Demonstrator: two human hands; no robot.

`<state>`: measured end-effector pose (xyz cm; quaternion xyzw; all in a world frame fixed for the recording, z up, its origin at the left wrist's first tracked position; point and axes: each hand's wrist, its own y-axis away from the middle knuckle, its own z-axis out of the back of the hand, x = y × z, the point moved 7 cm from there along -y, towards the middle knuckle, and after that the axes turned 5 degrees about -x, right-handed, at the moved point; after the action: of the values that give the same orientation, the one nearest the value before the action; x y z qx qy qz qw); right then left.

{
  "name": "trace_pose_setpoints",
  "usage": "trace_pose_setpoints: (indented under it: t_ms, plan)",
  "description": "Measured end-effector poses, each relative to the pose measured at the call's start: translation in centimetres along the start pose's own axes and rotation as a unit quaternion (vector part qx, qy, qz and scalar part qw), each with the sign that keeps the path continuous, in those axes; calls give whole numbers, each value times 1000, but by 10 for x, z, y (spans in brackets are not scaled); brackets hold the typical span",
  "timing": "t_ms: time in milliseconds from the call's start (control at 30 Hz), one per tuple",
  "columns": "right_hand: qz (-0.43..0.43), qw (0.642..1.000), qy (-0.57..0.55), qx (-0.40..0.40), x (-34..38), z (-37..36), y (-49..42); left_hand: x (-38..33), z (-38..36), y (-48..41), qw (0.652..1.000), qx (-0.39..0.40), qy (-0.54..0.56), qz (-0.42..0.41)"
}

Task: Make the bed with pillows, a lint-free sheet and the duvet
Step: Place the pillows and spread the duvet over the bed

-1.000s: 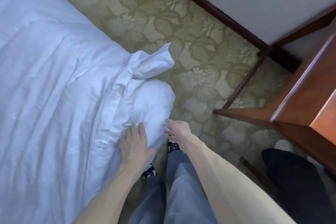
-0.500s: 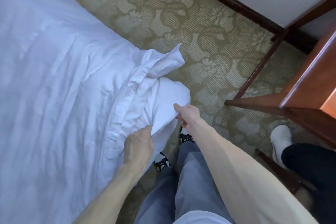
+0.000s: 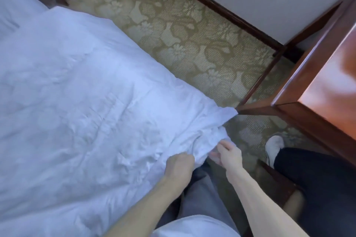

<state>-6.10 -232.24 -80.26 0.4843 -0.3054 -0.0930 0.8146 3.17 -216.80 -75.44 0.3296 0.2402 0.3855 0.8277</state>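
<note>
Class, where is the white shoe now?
Head view, lower right: the white shoe is on the green floral carpet, between the right hand and the wooden desk.

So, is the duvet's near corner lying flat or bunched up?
Bunched. The duvet lies spread across the bed, but its near corner is gathered into folds where the left hand grips it.

creased cloth duvet (image 3: 86,102), glossy wood table (image 3: 327,86) — patterned carpet (image 3: 192,40)

Bedroom: made-up bed (image 3: 77,102), floral carpet (image 3: 183,34)
</note>
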Motion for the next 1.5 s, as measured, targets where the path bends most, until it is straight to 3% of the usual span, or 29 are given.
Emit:
trace_pose_setpoints:
  t_ms: [233, 333, 500, 600, 700, 900, 1067, 1133, 1333, 1433, 1500]
  plan:
    - [30, 995, 71, 66, 13, -43, 15, 95, -3, 46, 989, -92, 84, 86]
    - [14, 993, 82, 78, -9, -54, 25, 139, -41, 74, 978, -48, 122, 162]
    - [-84, 987, 55, 124, -58, -96, 45, 172, -109, 134, 963, 21, 160, 216]
    - [-115, 983, 32, 139, -71, -128, 57, 190, -123, 162, 956, 12, 190, 223]
    - [-115, 987, 65, 92, -67, -145, 67, 212, -127, 182, 948, -15, 205, 244]
    - [-3, 996, 24, 88, 15, -172, 118, 246, -139, 231, 913, -48, 265, 306]
    - [76, 984, -8, 161, 115, -218, 220, 266, -122, 281, 931, -193, 111, 290]
    - [101, 975, -15, 199, 145, -239, 273, 289, -111, 306, 908, -267, 94, 310]
    - [152, 958, -43, 238, 208, -266, 365, 383, -93, 402, 787, -406, 120, 448]
    - [136, 956, -37, 257, 222, -282, 377, 398, -92, 427, 773, -424, 108, 459]
    - [114, 961, -23, 252, 224, -291, 370, 396, -112, 443, 766, -395, 122, 492]
